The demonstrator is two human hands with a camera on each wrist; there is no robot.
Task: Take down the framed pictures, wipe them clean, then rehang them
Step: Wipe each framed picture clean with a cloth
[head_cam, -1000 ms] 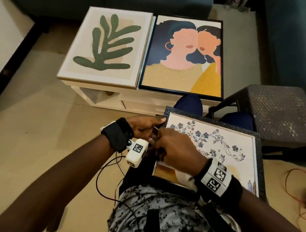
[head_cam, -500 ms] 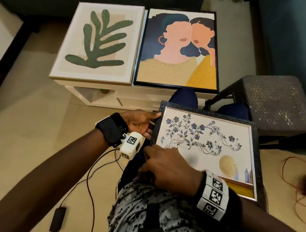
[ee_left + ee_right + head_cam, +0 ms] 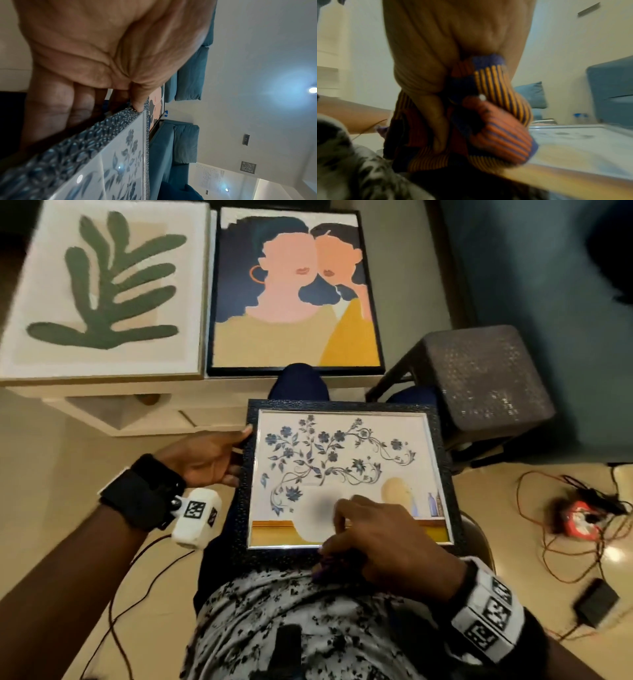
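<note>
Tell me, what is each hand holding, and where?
The left hand grips the floral picture by its left frame edge, thumb on top. The right hand clutches a bunched striped cloth at the picture's near edge.

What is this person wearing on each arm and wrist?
Both forearms are bare, with no sleeves. The left hand has a black wrist strap carrying a white camera pod with a square black-and-white marker and a thin cable. The right hand has a black band with white marker tiles.

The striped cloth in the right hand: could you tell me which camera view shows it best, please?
The right wrist view: the striped cloth fills the frame, bunched in the right hand. The head view shows only a purple edge under that hand; the left wrist view shows none.
</note>
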